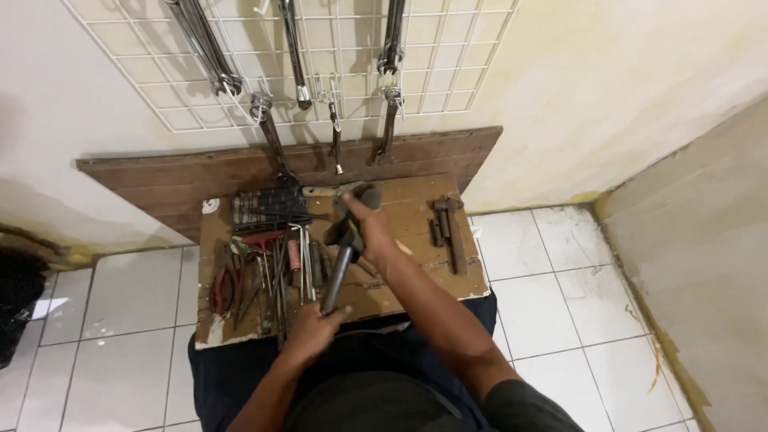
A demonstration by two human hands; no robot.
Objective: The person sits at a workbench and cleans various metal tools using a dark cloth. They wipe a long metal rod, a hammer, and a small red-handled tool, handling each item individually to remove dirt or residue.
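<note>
The left hand [310, 330] has its fingers closed tight around the lower end of a hammer handle [336, 280], grey and straight. The right hand [370, 228] closes its fingers over the dark hammer head [346, 232] at the top. The hammer is tilted above a worn wooden board [416, 208], just beside a row of pliers [228, 280] and thin metal keys [302, 256].

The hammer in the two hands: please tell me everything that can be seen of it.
The hammer has a dark head and a grey, metal-looking handle. It slants over the wooden board, head up and away, handle end toward the person. The right hand covers the head end; the left hand has its grip on the lower handle. Below it lie pliers and other small tools.
</note>
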